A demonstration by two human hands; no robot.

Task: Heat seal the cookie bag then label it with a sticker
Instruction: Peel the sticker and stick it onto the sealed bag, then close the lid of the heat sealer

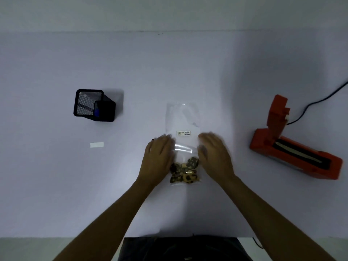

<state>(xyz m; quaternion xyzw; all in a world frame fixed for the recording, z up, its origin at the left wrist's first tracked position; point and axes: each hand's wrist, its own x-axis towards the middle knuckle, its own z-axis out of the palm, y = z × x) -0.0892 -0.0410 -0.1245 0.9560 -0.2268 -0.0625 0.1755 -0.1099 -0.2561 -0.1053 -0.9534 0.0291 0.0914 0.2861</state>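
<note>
A clear plastic cookie bag [183, 121] lies flat in the middle of the white table, its far end pointing away from me. Dark speckled cookies [185, 171] fill its near end. A small white sticker [183, 133] with writing sits on the bag's middle. My left hand [160, 155] lies flat at the bag's left edge, fingers straight. My right hand [214, 153] lies flat at the right edge, slightly blurred. The orange heat sealer [293, 147] stands at the right with its lid raised.
A black mesh pen holder [93, 105] stands at the left. A small white strip of backing paper [97, 145] lies near it. The sealer's black cord [320, 100] runs off to the right. The table's near edge is just in front of my body.
</note>
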